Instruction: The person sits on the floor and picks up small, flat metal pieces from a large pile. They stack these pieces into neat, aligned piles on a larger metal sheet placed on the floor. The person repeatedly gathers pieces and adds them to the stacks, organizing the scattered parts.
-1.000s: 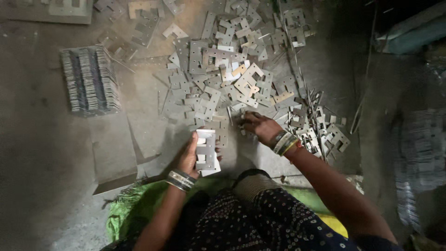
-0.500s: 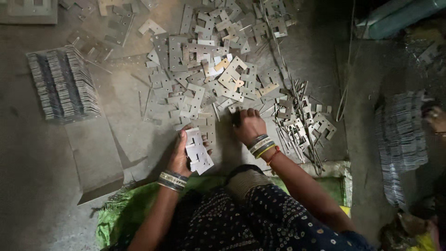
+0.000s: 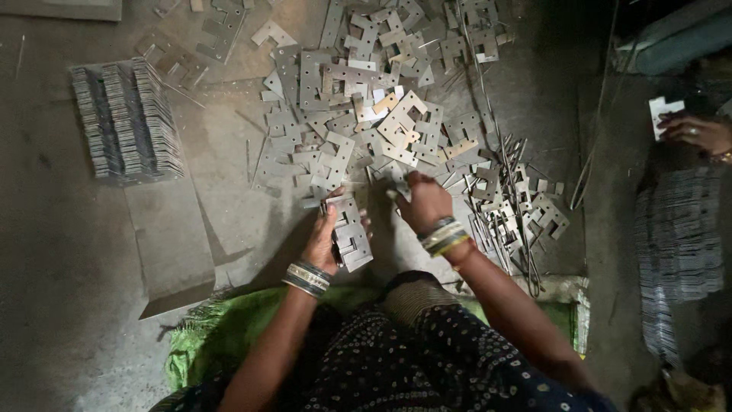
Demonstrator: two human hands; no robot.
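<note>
Stamped grey metal plates sit bunched in our left hand; our right hand pinches another from the loose floor heap. One ordered row done, much unsorted.

Dim overhead light on the metal pieces beyond my hands, dull glints there, deep shadow at my right, corners dark, slightly soft.
</note>
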